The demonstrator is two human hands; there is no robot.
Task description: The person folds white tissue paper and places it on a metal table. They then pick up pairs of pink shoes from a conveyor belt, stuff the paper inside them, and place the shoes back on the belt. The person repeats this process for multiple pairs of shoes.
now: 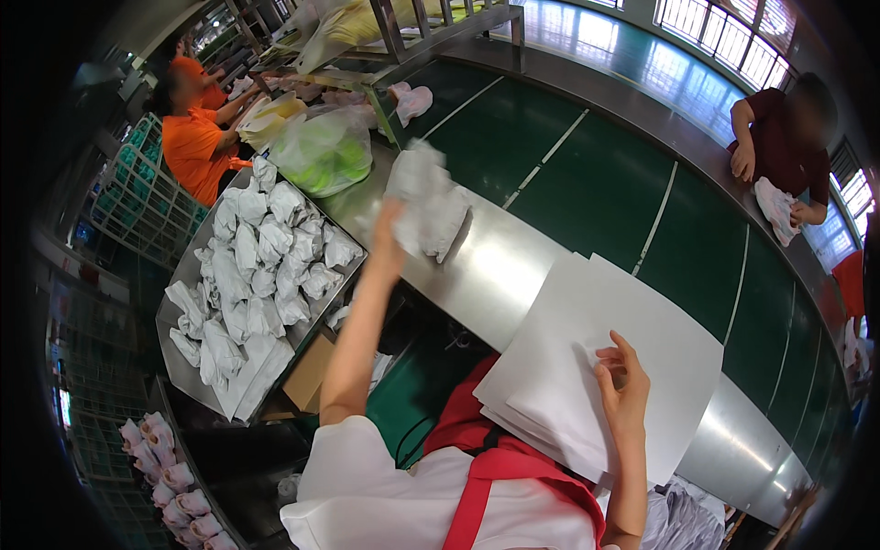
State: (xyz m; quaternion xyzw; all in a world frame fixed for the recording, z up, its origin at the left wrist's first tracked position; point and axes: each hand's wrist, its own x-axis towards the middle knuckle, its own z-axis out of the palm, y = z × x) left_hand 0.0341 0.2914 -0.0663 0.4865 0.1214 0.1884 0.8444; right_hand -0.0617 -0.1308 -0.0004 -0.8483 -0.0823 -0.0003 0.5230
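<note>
My left hand (392, 227) reaches out over the steel counter and grips a crumpled white paper-wrapped bundle (423, 197). Both the hand and the bundle are smeared by motion, and the fingertips are hidden. On the near right of the counter lies a stack of large white paper sheets (655, 344), its layers slightly fanned. Above these sheets my right hand (623, 385) is open, with fingers bent and the thumb apart from them. A steel tray (170, 339) on the left is heaped with similar white paper-wrapped bundles (266, 243).
A green conveyor belt (600, 183) with white cross lines runs beyond the counter (495, 270). A clear bag with green contents (325, 151) sits beside a metal rack (394, 46). Pinkish-white bundles (174, 477) fill the lower left. Co-workers in orange (197, 147) and dark red (779, 124) stand nearby.
</note>
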